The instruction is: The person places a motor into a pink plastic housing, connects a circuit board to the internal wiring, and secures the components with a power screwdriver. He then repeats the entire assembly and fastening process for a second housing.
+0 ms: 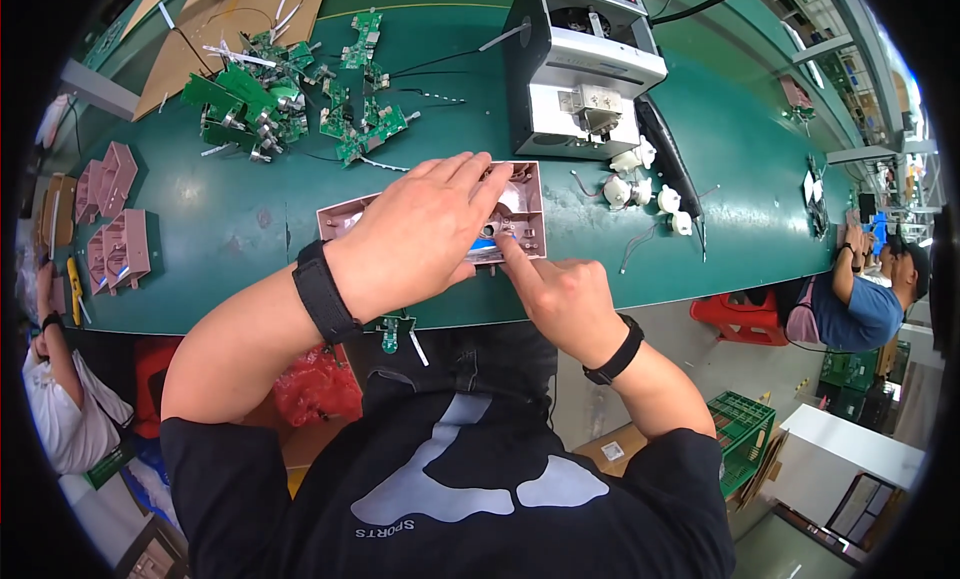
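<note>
A pink plastic housing [533, 204] with inner compartments lies at the near edge of the bench. My left hand [415, 229] spans it from above, fingers stretched to the far rim and thumb at the near side, holding it down. Much of the housing is hidden under that hand. Inside, beside the left thumb, a blue strip [484, 245] shows. My right hand [560, 294] is closed, its index finger pushed into the housing next to the blue strip; whatever its fingertips hold is hidden.
Green circuit boards [255, 104] with wires pile up at the far left. A grey-black machine [585, 74] stands at the back, white plastic parts [625, 189] beside it. More pink housings [118, 249] and a yellow cutter [75, 289] lie left. A small board [390, 334] hangs near my lap. Other people sit either side.
</note>
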A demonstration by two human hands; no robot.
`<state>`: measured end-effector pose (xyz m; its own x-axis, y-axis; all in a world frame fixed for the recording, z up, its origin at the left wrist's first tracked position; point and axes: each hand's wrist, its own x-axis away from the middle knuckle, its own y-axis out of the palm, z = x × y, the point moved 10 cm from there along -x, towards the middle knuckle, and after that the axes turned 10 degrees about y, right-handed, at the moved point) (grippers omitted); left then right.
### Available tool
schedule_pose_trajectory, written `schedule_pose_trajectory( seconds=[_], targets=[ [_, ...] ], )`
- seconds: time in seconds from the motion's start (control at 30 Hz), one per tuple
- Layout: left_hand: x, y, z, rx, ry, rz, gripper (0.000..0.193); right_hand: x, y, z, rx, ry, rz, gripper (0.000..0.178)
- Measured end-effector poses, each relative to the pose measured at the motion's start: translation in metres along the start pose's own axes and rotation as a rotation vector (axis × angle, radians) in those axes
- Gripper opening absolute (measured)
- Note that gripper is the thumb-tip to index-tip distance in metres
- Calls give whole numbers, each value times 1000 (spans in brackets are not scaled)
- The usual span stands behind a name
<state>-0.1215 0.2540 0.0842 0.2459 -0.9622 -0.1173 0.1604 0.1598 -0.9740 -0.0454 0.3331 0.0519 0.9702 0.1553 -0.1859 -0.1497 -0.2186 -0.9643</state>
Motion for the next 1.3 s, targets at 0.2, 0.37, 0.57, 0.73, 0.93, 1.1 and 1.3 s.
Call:
schedule_pose_trajectory(
  seconds=[0.2, 0.37, 0.57, 0.73, 0.93, 1.1, 1.3],
  targets=[
    [1, 2, -3, 43, -35, -4, 101, -1, 1, -8, 86, -35, 5, 42],
    [0, 3, -5, 39, -42, -2, 99, -1, 3, -10, 138, -79, 0, 41],
    [-1, 4, -4, 19, -47, -15, 95, -1, 4, -14, 206, -97, -1, 43],
    [-2, 5, -4, 38, -48, -15, 93, 0, -1, -15, 204, -72, 48, 36],
    [0, 4, -5, 40, -50, -17, 92, 0, -4, -15, 189, -33, 78, 37],
    [-1, 4, -4, 50, -49, 2, 92, -1, -18, 1, 51, -26, 135, 37],
    [-1, -2, 4, 28, 15, 58, 86, 17, -13, 59, -999, 696, -138, 29]
  ],
)
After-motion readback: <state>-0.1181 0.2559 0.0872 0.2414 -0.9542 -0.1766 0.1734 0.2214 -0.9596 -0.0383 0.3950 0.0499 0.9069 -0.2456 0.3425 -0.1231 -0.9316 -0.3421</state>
